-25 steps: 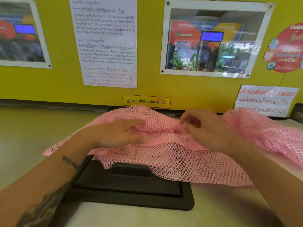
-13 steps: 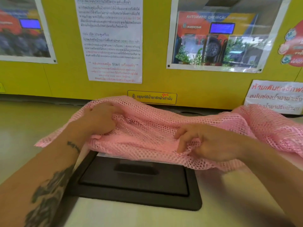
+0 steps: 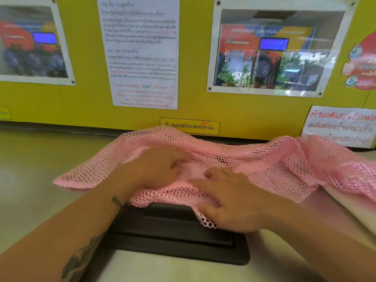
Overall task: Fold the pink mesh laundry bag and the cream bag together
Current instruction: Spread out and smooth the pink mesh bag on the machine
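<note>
The pink mesh laundry bag (image 3: pixel 254 159) lies rumpled across the top of a white machine, from the left of the middle to the right edge of the view. My left hand (image 3: pixel 156 167) rests on its middle with fingers curled into the mesh. Just to the right and nearer me, my right hand (image 3: pixel 230 202) lies on the bag's near edge, with fingers and thumb closed on a fold of mesh. A pale cream layer (image 3: pixel 341 200) shows under the mesh at the right; I cannot tell whether it is the cream bag.
A black recessed lid panel (image 3: pixel 175 237) sits in the white machine top (image 3: pixel 183 271) under my hands, partly covered by mesh. Behind stands a yellow wall (image 3: pixel 85 102) with a printed notice (image 3: pixel 142 53), posters and a small warning sticker (image 3: pixel 190 126). A beige surface (image 3: pixel 30 169) extends left.
My left hand has slid right, from the bag's left part toward its middle. The right hand has shifted slightly nearer me. The two hands are closer together, with mesh bunched between them.
</note>
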Motion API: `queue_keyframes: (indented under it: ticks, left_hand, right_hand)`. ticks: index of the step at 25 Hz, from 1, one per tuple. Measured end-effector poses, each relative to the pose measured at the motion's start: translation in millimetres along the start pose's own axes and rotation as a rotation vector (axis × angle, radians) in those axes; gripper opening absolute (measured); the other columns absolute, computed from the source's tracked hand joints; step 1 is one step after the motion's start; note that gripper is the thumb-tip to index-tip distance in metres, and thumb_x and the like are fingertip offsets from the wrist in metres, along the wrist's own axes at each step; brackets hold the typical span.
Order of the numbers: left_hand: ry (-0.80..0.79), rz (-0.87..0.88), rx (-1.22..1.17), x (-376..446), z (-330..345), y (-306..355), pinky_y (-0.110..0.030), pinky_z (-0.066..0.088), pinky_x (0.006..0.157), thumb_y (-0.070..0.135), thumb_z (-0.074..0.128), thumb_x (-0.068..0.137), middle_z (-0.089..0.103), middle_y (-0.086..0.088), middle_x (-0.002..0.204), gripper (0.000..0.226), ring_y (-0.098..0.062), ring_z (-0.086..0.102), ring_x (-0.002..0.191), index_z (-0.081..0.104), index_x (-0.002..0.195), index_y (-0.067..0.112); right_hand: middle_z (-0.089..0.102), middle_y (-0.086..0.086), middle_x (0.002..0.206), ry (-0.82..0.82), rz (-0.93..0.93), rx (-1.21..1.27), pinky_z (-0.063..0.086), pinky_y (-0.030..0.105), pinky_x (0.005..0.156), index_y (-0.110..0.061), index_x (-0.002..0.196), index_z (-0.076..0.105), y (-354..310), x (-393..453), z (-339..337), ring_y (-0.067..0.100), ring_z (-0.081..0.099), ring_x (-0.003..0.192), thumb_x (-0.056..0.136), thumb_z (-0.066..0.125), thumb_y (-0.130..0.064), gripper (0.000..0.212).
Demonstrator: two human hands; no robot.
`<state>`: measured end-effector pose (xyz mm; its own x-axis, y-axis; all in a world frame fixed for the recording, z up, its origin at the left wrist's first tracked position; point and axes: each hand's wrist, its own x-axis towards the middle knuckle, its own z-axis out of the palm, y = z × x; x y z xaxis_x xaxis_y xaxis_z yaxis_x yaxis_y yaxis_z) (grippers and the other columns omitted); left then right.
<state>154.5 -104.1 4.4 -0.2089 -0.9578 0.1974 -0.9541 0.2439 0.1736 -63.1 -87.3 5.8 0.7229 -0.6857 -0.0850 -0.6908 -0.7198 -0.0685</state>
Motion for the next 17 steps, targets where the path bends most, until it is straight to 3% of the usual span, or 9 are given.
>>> queue_keyframes:
  ticks: [2,4,7,8,10,13,15,17]
  left_hand:
    - [-0.14,-0.105,0.015,0,-7,-8,-0.036,0.026,0.116,0.037,0.05,0.097,0.039,0.01,0.152,0.044,-0.015,0.037,0.137,0.048,0.141,0.033]
    - [-0.179,-0.219,-0.014,-3,-21,-17,-0.032,0.031,0.11,0.041,0.055,0.093,0.048,0.008,0.146,0.047,-0.015,0.046,0.128,0.05,0.139,0.031]
    - [-0.199,-0.318,-0.028,-13,-40,-20,-0.032,0.037,0.102,0.045,0.058,0.09,0.056,0.011,0.122,0.04,-0.012,0.05,0.107,0.059,0.128,0.032]
    - [-0.188,-0.342,0.002,-16,-41,-18,-0.032,0.038,0.1,0.047,0.057,0.09,0.055,0.011,0.114,0.037,-0.011,0.049,0.103,0.063,0.123,0.031]
    - [-0.071,-0.35,0.032,-19,-37,-14,-0.034,0.044,0.095,0.048,0.057,0.09,0.061,0.011,0.108,0.027,-0.011,0.054,0.096,0.069,0.107,0.03]
    - [0.168,-0.219,-0.118,-21,-26,1,-0.039,0.048,0.097,0.037,0.06,0.091,0.062,0.013,0.101,0.011,-0.006,0.056,0.089,0.065,0.1,0.036]
    - [0.063,-0.095,-0.179,-19,-16,11,-0.045,0.04,0.108,0.046,0.058,0.089,0.054,0.012,0.125,0.034,-0.008,0.051,0.115,0.056,0.123,0.043]
    - [-0.182,-0.056,-0.075,-17,-2,15,-0.051,0.021,0.117,0.065,0.048,0.087,0.028,0.007,0.155,0.061,-0.018,0.027,0.142,0.033,0.144,0.048]
  right_hand:
    - [0.02,-0.006,0.159,-0.035,-0.037,0.07,0.017,0.046,0.119,-0.041,0.153,0.022,4,1,-4,0.019,0.017,0.146,0.097,0.042,-0.052,0.06]
    - [0.026,-0.014,0.157,-0.072,-0.081,0.241,0.021,0.029,0.119,-0.038,0.148,0.038,14,-5,-16,0.006,0.024,0.143,0.097,0.055,-0.03,0.055]
    - [0.039,-0.02,0.142,-0.116,-0.04,0.25,0.023,-0.001,0.097,-0.035,0.137,0.052,38,-16,-30,-0.006,0.031,0.128,0.09,0.056,-0.004,0.057]
    - [0.041,-0.02,0.135,-0.103,-0.015,0.23,0.025,0.0,0.095,-0.035,0.133,0.055,47,-18,-33,-0.005,0.033,0.127,0.085,0.054,0.002,0.06]
    - [0.046,-0.019,0.131,-0.008,0.053,0.246,0.032,0.014,0.1,-0.036,0.121,0.06,61,-17,-36,0.002,0.039,0.127,0.08,0.052,0.005,0.058]
    - [0.053,-0.013,0.134,0.258,0.139,0.38,0.034,0.013,0.084,-0.031,0.121,0.058,66,-10,-30,0.008,0.045,0.126,0.093,0.059,-0.015,0.033]
    - [0.044,-0.008,0.149,0.259,0.167,0.309,0.032,0.02,0.096,-0.03,0.14,0.046,63,-4,-21,0.013,0.04,0.136,0.096,0.057,-0.037,0.046]
    - [0.021,-0.007,0.163,0.008,0.189,0.206,0.021,0.028,0.112,-0.032,0.155,0.023,58,-3,-17,0.016,0.023,0.148,0.095,0.054,-0.049,0.07]
